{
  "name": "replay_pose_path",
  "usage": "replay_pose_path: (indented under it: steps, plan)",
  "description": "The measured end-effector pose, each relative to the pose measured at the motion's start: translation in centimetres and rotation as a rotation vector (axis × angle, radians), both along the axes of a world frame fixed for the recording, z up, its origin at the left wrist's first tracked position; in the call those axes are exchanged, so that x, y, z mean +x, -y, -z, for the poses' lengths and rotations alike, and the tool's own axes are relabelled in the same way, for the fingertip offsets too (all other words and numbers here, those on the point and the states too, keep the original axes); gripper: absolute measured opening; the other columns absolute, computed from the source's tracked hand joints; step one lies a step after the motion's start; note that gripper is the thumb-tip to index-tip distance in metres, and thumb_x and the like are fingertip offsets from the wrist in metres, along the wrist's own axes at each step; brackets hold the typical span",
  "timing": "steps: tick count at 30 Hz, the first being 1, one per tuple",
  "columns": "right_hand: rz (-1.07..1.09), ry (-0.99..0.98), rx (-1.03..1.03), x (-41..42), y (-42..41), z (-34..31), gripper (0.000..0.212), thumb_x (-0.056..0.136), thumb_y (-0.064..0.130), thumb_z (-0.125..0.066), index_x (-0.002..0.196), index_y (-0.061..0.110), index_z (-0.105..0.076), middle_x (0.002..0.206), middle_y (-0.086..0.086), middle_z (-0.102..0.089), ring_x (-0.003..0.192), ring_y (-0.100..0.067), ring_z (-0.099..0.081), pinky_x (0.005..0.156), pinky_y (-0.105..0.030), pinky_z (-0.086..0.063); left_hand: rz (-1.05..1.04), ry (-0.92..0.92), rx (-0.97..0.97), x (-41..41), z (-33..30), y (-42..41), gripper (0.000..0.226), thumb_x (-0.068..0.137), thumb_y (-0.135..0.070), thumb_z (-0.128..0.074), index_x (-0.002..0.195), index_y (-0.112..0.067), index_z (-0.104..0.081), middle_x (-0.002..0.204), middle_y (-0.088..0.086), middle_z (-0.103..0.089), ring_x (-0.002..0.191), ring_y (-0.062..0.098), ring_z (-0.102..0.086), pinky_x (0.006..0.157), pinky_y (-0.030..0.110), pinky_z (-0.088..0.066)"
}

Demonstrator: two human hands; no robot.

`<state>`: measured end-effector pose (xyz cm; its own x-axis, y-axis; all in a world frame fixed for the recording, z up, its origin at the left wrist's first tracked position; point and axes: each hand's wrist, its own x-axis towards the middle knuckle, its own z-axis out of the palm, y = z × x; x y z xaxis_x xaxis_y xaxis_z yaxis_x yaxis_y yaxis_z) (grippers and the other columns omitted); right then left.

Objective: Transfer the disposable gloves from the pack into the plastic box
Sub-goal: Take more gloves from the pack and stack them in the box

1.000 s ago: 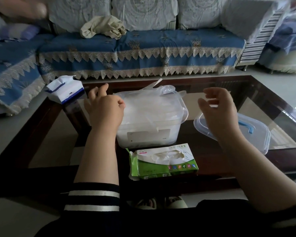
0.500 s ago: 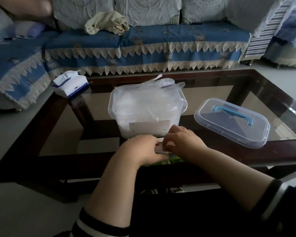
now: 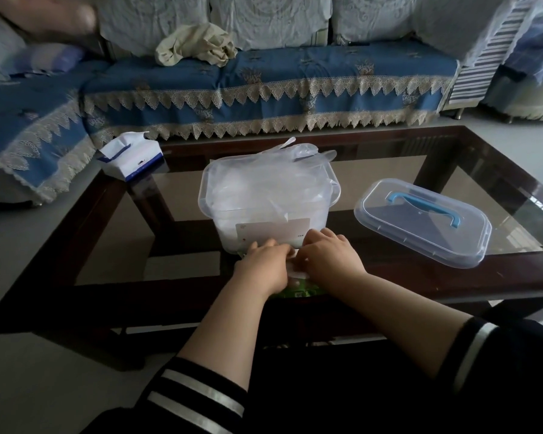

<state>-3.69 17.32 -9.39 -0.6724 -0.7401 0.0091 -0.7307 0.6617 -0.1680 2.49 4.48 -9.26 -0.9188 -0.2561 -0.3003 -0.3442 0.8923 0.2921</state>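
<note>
Head view: both hands are down on the green pack (image 3: pixel 295 289) at the near edge of the desk (image 3: pixel 451 277), just in front of the box (image 3: pixel 263 211). Left hand (image 3: pixel 265 266) knuckles up, fingers (image 3: pixel 263 245) curled over the pack's top; right hand (image 3: pixel 331 256) beside it, fingers (image 3: pixel 323 234) curled the same way, and a strip of white film (image 3: pixel 295 272) shows between the two hands. The hands cover the pack's opening, so I cannot tell whether the fingers pinch a glove or only the wrapper; both look closed on the pack. Only a sliver of green wrapper shows under the wrists, its print too small to read. The box is clear plastic, lid off, filled to the rim with translucent gloves (image 3: pixel 282 180); a few glove tips poke above the far rim. A white label (image 3: pixel 273 234) sits on the box's near wall with small marks, not legible. The lid (image 3: pixel 420 220), clear with a blue handle (image 3: pixel 426 209), lies flat on the glass to the right of the box, apart from it. A tissue pack (image 3: pixel 132 158), white and blue, sits at the far-left corner of the desk. Behind the desk, a sofa (image 3: pixel 295 86) with blue cover and lace trim; a crumpled beige cloth (image 3: pixel 198 45) lies on its seat. Dark sleeves (image 3: pixel 201 393) with white stripes at the bottom of frame.
</note>
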Motion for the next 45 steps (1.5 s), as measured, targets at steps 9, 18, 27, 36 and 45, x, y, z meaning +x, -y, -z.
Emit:
replay_pose_path:
  steps: [9, 18, 27, 36, 45]
  plan:
    - [0.126, 0.220, -0.409, 0.8, -0.4, -1.0, 0.010, 0.086, 0.024, -0.067, 0.089, 0.020, -0.076, 0.104, 0.003, -0.064, 0.092, -0.016, -0.058, 0.074, -0.030, -0.044, 0.009, 0.016, 0.053, -0.2, -0.3, 0.6, 0.052, 0.083, -0.037, -0.074, 0.131, -0.033, -0.054, 0.138, 0.000, -0.045, 0.132, 0.030, -0.032, 0.105, 0.044, -0.039]
    - [0.021, 0.244, -1.004, 1.7, -1.6, -4.2, 0.004, 0.090, 0.010, -0.062, 0.090, 0.012, -0.065, 0.093, -0.002, -0.067, 0.087, -0.010, -0.062, 0.080, -0.023, -0.051, 0.037, 0.021, 0.014, -0.3, 0.7, 0.9, 0.064, 0.081, -0.046, -0.071, 0.134, -0.019, -0.049, 0.131, 0.005, -0.048, 0.131, 0.033, -0.037, 0.105, 0.050, -0.038]
    - [-0.088, -0.206, -1.330, 1.0, -3.9, -6.7, 0.011, 0.091, 0.006, -0.056, 0.096, 0.011, -0.064, 0.098, -0.011, -0.055, 0.098, -0.003, -0.052, 0.084, -0.019, -0.044, -0.005, -0.257, 0.327, 3.4, -6.1, 1.2, 0.013, 0.092, -0.031, -0.063, 0.105, -0.032, -0.068, 0.106, -0.013, -0.066, 0.102, 0.008, -0.061, 0.092, 0.031, -0.049]
    - [-0.084, -0.295, -1.233, 1.3, -3.1, -6.6, 0.012, 0.086, 0.009, -0.066, 0.098, 0.006, -0.069, 0.096, -0.011, -0.054, 0.097, 0.000, -0.049, 0.082, -0.018, -0.043, -0.110, -0.706, 0.904, 4.1, -12.4, 0.0, 0.069, 0.075, -0.071, -0.037, 0.122, -0.023, -0.053, 0.096, -0.001, -0.076, 0.098, 0.010, -0.070, 0.098, 0.036, -0.048]
    - [0.000, 0.455, -1.027, -0.2, -3.3, -8.8, 0.114, 0.062, 0.088, -0.049, 0.151, 0.037, 0.001, 0.150, 0.003, -0.035, 0.135, -0.007, -0.036, 0.104, -0.023, -0.033, 0.162, -0.718, 0.529, 1.6, -14.5, 0.2, 0.023, 0.096, -0.004, -0.053, 0.095, -0.022, -0.067, 0.085, -0.017, -0.070, 0.067, 0.001, -0.066, 0.057, 0.021, -0.050]
